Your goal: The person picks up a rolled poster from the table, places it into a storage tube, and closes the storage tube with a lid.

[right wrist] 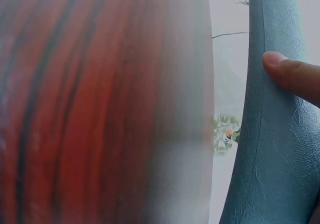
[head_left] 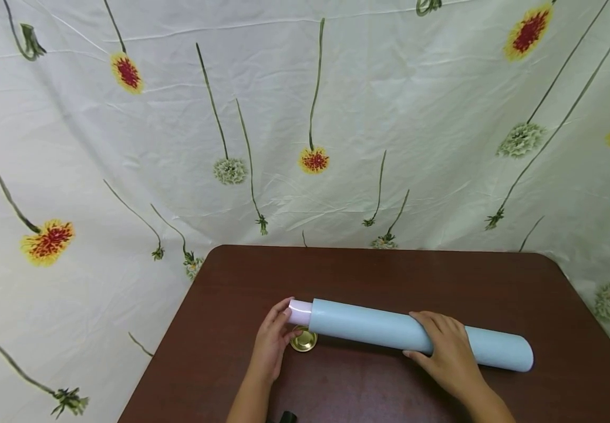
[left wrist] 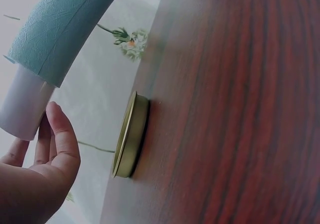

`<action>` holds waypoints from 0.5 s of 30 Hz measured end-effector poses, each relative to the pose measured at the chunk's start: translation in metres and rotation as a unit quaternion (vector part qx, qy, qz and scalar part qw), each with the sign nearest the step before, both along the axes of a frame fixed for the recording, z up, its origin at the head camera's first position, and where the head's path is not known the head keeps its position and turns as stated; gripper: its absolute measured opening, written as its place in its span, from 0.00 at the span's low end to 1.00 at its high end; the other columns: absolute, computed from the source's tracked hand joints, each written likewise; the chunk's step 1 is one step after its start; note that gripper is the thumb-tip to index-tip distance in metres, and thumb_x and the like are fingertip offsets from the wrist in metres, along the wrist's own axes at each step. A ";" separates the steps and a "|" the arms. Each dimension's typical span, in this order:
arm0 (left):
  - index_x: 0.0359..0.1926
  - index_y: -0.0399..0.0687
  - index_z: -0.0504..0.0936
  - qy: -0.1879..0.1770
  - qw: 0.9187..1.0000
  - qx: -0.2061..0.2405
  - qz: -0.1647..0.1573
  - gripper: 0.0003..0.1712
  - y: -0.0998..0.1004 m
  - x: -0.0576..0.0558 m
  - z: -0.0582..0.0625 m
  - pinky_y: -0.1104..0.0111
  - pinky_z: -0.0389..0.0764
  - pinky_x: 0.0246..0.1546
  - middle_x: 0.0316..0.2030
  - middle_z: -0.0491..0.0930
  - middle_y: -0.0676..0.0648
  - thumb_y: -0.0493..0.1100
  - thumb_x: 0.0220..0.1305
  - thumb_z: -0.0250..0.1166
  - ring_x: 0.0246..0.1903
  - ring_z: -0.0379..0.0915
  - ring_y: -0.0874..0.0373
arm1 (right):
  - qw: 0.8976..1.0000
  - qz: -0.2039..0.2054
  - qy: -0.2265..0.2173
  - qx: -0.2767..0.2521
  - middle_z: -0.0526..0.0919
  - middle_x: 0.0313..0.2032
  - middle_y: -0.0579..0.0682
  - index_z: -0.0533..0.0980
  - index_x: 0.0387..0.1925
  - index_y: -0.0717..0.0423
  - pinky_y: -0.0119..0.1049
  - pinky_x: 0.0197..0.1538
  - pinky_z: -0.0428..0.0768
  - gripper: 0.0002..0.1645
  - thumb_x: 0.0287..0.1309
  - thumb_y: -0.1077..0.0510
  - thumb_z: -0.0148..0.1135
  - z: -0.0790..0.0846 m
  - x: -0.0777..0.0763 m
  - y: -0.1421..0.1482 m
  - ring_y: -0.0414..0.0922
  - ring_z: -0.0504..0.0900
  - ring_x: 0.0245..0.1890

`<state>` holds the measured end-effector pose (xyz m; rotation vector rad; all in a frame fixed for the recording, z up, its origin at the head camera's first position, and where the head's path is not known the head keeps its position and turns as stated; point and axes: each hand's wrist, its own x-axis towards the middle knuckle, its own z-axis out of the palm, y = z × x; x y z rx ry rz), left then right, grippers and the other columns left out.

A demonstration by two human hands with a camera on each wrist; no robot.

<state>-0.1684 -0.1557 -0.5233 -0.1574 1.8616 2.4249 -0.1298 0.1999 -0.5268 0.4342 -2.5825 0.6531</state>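
1. Head view: your left hand is at the left end of a long, light-blue cylinder with a creased, textured covering, its grip pinching the smooth, pale-lilac inner cylinder that sticks out there.
2. Your right hand wraps its grip round the light-blue cylinder right of its middle, fingers over the top and thumb on the near side.
3. Left wrist view shows you holding both cylinders, one partly inside the other, above the dark reddish-brown, wood-grained bench.
4. Just beside your left hand, a shallow, round, gold-coloured rimmed cap lies on the bench.
5. Behind the bench you face a white, flower-printed cloth.
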 end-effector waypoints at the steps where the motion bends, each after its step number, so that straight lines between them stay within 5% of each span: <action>1: 0.69 0.39 0.69 -0.001 1.000 -0.002 -0.001 0.29 0.000 0.000 0.000 0.60 0.81 0.50 0.55 0.75 0.49 0.50 0.74 0.58 0.49 0.77 0.56 | 1.000 0.000 0.001 0.000 0.81 0.53 0.53 0.76 0.61 0.52 0.57 0.60 0.65 0.50 0.32 0.48 0.87 0.000 0.000 0.000 0.56 0.78 0.54; 15: 0.68 0.40 0.71 -0.005 1.000 -0.018 -0.025 0.28 0.001 0.001 0.000 0.61 0.81 0.48 0.51 0.77 0.49 0.47 0.72 0.60 0.47 0.77 0.56 | 1.000 0.003 0.003 -0.005 0.81 0.53 0.53 0.76 0.61 0.53 0.57 0.60 0.65 0.49 0.32 0.50 0.87 0.001 -0.001 -0.004 0.56 0.78 0.54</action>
